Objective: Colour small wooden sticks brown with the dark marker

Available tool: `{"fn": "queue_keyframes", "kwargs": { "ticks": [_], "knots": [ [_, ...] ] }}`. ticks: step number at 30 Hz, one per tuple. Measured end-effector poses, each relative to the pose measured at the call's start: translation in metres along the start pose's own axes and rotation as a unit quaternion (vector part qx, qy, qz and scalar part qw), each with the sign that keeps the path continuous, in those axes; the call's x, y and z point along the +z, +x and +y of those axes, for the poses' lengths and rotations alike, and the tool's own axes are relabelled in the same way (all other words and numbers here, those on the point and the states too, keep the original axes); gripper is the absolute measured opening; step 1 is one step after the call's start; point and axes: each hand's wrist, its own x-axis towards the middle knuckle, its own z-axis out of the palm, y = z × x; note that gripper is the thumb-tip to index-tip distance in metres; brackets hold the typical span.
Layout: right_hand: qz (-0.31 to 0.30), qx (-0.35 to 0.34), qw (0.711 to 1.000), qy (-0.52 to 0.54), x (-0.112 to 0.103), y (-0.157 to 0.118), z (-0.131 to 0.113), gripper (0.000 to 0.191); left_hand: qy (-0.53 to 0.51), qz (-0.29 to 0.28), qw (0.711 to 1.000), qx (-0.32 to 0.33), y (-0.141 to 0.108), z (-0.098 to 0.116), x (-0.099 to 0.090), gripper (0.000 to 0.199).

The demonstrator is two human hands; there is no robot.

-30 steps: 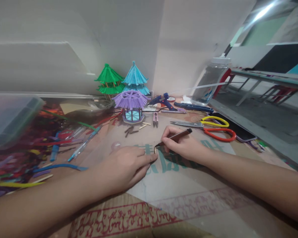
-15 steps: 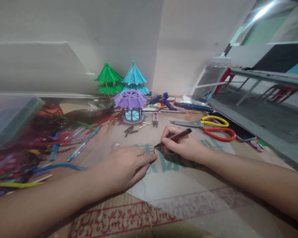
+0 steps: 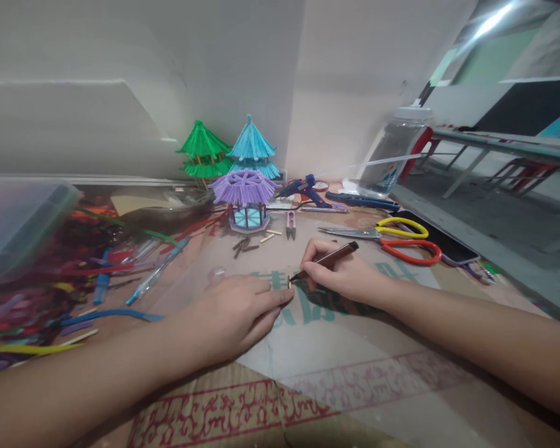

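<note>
My right hand (image 3: 331, 267) is closed round a dark brown marker pen (image 3: 338, 254), its tip pointing down and left at a small wooden stick (image 3: 289, 282). The stick is short and pale with a darker end. My left hand (image 3: 245, 308) rests palm down, fingers together, and its fingertips hold the stick against the sheet; the thumb is hidden. Beyond my hands lie several short brown sticks (image 3: 245, 245) and a few pale sticks (image 3: 271, 235). Behind them stands a small purple-roofed pavilion model (image 3: 246, 193) with a light blue floor.
Green (image 3: 201, 149) and blue (image 3: 251, 146) pavilion models stand behind. Scissors (image 3: 378, 234), snips (image 3: 291, 224), a glue gun (image 3: 308, 188), a phone (image 3: 441, 239) and a plastic jug (image 3: 394, 152) lie around to the right. Coloured strips (image 3: 23, 298) and a plastic box (image 3: 23, 224) fill the left.
The marker tip has dropped slightly along the small stick, toward my left fingertips. My left hand stays in place, and the view has shifted very slightly.
</note>
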Motion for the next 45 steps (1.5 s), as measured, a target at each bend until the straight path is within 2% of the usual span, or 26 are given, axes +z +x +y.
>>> {"fn": "queue_keyframes", "kwargs": {
  "ticks": [7,12,18,23,28,33,39,45],
  "knots": [
    [0.029,-0.015,0.999,-0.009,0.0002,0.0011,0.0013,0.011,-0.013,0.009,1.000,-0.003,-0.0002,0.0003,0.0004,0.033],
    [0.002,-0.004,1.000,-0.004,0.0004,0.0004,0.0004,0.011,-0.010,0.002,1.000,-0.011,-0.0006,-0.0001,0.0007,0.034],
    [0.034,-0.009,0.999,-0.012,0.0011,0.0012,0.0007,0.011,-0.003,-0.009,1.000,-0.014,-0.0006,-0.0003,0.0008,0.033],
    [0.016,-0.007,1.000,-0.004,0.0009,0.0007,-0.0002,0.011,-0.004,-0.004,1.000,-0.009,-0.0002,0.0001,0.0000,0.033],
    [0.024,-0.003,1.000,-0.001,0.0004,-0.0001,-0.0016,0.010,-0.009,-0.008,1.000,-0.013,-0.0012,0.0006,-0.0001,0.033],
    [-0.020,0.005,1.000,-0.011,-0.0005,-0.0012,-0.0002,0.011,-0.006,-0.001,1.000,-0.016,-0.0019,0.0000,0.0016,0.033],
    [0.018,-0.011,1.000,0.002,0.0002,0.0007,0.0011,0.011,-0.007,0.000,1.000,-0.013,-0.0021,-0.0009,0.0022,0.032],
    [0.002,-0.012,1.000,0.004,0.0004,0.0014,0.0008,0.012,-0.007,0.005,1.000,-0.010,-0.0030,-0.0004,0.0020,0.033]
  ]
}}
